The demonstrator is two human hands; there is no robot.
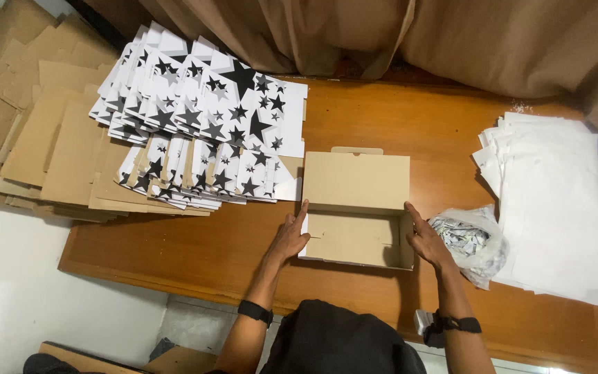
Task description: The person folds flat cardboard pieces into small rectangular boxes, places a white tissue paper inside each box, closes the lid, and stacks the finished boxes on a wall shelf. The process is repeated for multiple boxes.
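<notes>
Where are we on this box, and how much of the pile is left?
Done: the box stands formed on the table, lid up, nothing inside. In hand: left hand and right hand press its two side walls. Left: a big fan of flat star-printed blanks unfolded; the bag of paper shreds and white sheets lie untouched.

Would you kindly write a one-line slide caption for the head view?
Both hands, left and right, steady an open cardboard box on a wooden table beside star-printed flat boxes.
</notes>
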